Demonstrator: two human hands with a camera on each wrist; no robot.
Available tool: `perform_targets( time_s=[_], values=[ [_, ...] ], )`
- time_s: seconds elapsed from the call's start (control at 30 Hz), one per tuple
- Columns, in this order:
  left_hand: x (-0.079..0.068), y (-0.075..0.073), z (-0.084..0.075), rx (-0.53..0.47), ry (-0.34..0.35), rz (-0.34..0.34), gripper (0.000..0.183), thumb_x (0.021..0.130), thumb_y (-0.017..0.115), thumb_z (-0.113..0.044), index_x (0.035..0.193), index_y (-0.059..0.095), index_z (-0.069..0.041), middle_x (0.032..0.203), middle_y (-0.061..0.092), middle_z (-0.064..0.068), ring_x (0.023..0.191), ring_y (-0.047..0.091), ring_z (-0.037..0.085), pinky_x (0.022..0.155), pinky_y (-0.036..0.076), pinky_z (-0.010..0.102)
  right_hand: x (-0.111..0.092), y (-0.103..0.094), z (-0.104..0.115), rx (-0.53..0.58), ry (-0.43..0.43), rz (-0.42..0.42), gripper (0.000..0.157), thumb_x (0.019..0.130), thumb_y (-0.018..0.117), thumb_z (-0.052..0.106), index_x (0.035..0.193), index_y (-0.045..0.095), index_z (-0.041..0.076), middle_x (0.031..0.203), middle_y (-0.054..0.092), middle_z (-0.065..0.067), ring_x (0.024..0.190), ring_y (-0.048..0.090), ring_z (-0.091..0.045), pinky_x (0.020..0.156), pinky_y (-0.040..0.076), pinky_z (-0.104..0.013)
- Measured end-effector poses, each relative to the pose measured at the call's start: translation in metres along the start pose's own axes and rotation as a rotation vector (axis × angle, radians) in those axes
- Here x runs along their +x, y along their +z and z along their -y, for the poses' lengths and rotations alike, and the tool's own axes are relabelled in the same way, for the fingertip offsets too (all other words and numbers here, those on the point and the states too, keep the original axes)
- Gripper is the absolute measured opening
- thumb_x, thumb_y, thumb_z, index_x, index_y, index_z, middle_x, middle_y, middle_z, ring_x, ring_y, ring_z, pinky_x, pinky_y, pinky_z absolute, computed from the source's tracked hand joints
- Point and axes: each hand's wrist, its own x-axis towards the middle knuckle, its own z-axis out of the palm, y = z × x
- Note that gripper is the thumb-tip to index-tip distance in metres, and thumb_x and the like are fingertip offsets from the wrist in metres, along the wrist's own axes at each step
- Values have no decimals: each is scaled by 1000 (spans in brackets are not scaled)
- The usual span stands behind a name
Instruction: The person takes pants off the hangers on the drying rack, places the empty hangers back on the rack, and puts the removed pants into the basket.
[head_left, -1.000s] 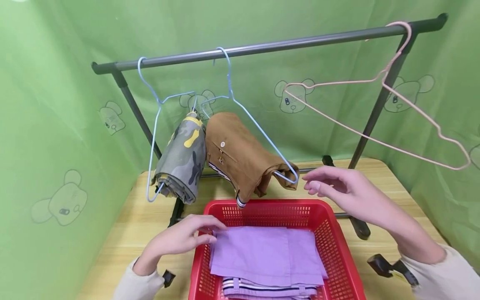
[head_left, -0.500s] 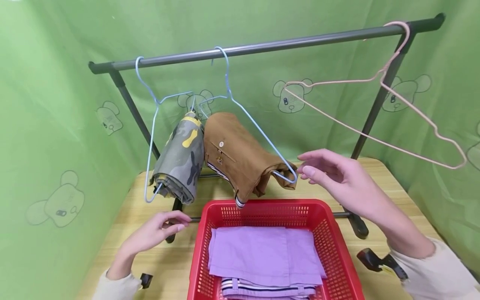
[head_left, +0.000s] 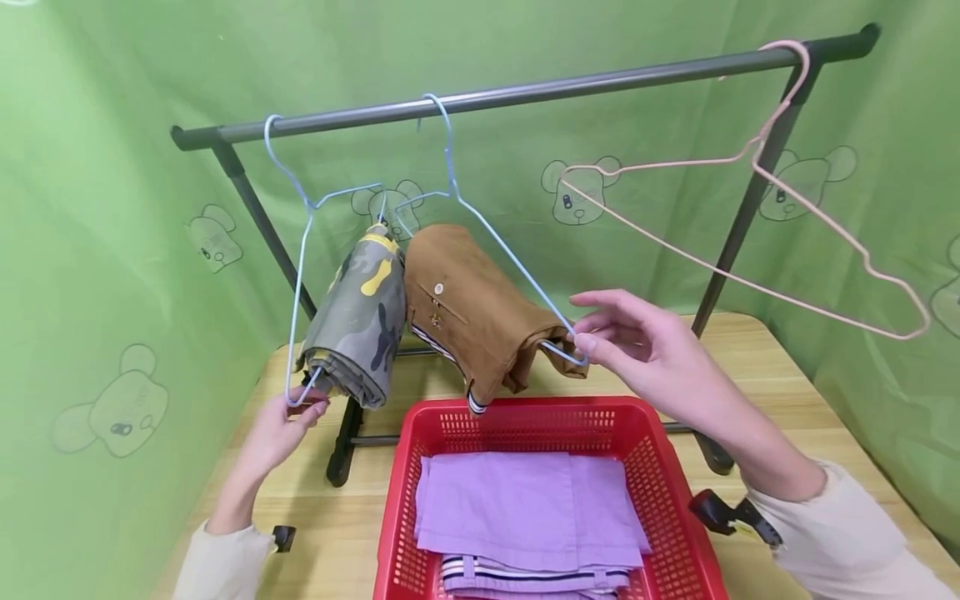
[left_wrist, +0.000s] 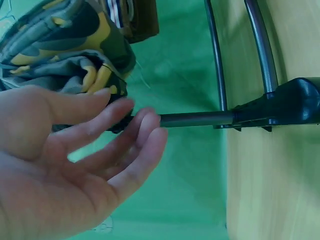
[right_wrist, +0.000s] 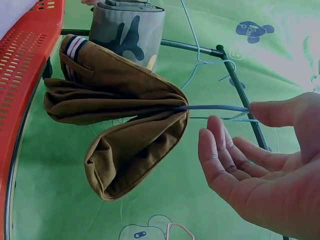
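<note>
Rolled-looking camouflage trousers (head_left: 356, 321) hang over the bar of the left blue hanger (head_left: 297, 292). My left hand (head_left: 273, 433) is at that hanger's lower corner, its relaxed fingers overlapping the wire in the head view. In the left wrist view the thumb and fingers (left_wrist: 142, 155) lie beside the fabric's lower edge, with a gap between them. Brown trousers (head_left: 480, 308) drape over the second blue hanger (head_left: 510, 250). At its right corner my right hand (head_left: 637, 342) touches the wire with the thumb; the other fingers (right_wrist: 220, 160) stay apart from it, loosely bent.
A dark metal rack (head_left: 540, 93) carries both blue hangers and, at the right, a bare pink hanger (head_left: 712, 267). Below, on the wooden table (head_left: 360, 517), stands a red basket (head_left: 667, 492) holding folded purple trousers (head_left: 502, 508). Green patterned cloth (head_left: 90, 275) surrounds the area.
My left hand has left the basket's left rim and moved left and up to the camouflage trousers' hanger corner. My right hand has moved left until its thumb meets the brown trousers' hanger.
</note>
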Motion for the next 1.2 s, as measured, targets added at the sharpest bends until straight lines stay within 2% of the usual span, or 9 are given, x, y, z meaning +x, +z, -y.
perform_targets(
  time_s=[0.2, 0.37, 0.43, 0.57, 0.67, 0.83, 0.93, 1.07, 1.2],
  values=[
    [10, -1, 3, 81, -93, -169, 11, 95, 66, -7, 92, 67, 4, 81, 69, 16, 68, 59, 20, 60, 47, 28, 2, 2, 2, 15, 8, -9, 37, 97, 68, 0, 134, 63, 3, 103, 71, -13, 92, 69, -13, 82, 55, -17],
    [13, -8, 4, 97, -93, -255, 6, 94, 63, -1, 96, 67, 4, 94, 72, 23, 82, 71, 36, 63, 50, 21, 4, 4, 3, 41, 11, -16, 36, 98, 65, -3, 134, 63, 1, 102, 71, -12, 90, 71, -16, 82, 56, -18],
    [14, -10, 3, 45, -97, -260, 9, 96, 61, 1, 102, 65, 7, 104, 71, 27, 93, 73, 38, 68, 52, 16, 5, 5, 4, 63, 13, -14, 36, 98, 64, -3, 134, 63, 1, 101, 71, -13, 88, 72, -17, 82, 57, -20],
    [19, -16, -3, -116, -124, -261, 20, 99, 57, 5, 118, 58, 11, 119, 64, 31, 93, 70, 13, 79, 55, 14, 7, 5, 4, 122, 8, 0, 38, 98, 61, -7, 136, 61, -1, 101, 70, -18, 85, 72, -19, 81, 59, -23],
    [26, -18, -11, -218, -134, -319, 24, 101, 50, 7, 124, 57, 11, 121, 62, 29, 88, 63, -2, 83, 54, 15, 10, 5, 3, 150, -9, 19, 41, 98, 57, -10, 138, 59, -3, 101, 68, -22, 82, 70, -21, 79, 59, -24],
    [38, -22, -22, -369, -89, -448, 27, 104, 44, 8, 126, 59, 11, 111, 66, 9, 96, 64, 4, 87, 53, 14, 16, 6, 3, 136, -18, 56, 43, 99, 50, -11, 141, 56, -2, 100, 65, -20, 77, 66, -23, 71, 58, -28],
    [46, -24, -29, -401, -48, -460, 31, 105, 46, 4, 134, 57, 7, 118, 67, 7, 104, 64, 6, 91, 53, 16, 18, 6, 4, 101, -4, 68, 41, 103, 50, -6, 143, 55, 0, 92, 61, -17, 72, 63, -26, 68, 57, -30],
    [58, -26, -35, -422, -5, -411, 40, 105, 50, 1, 145, 52, 0, 139, 58, 20, 113, 63, 10, 95, 52, 18, 22, 7, 7, 37, 26, 70, 38, 107, 50, 4, 144, 55, 2, 83, 56, -12, 68, 58, -26, 64, 51, -29],
    [68, -26, -37, -530, 8, -362, 48, 102, 54, 5, 149, 47, 1, 145, 51, 27, 117, 61, 15, 95, 52, 19, 26, 9, 9, -12, 59, 73, 37, 107, 52, 10, 143, 55, 3, 85, 56, -11, 68, 56, -24, 61, 49, -28]
  ],
)
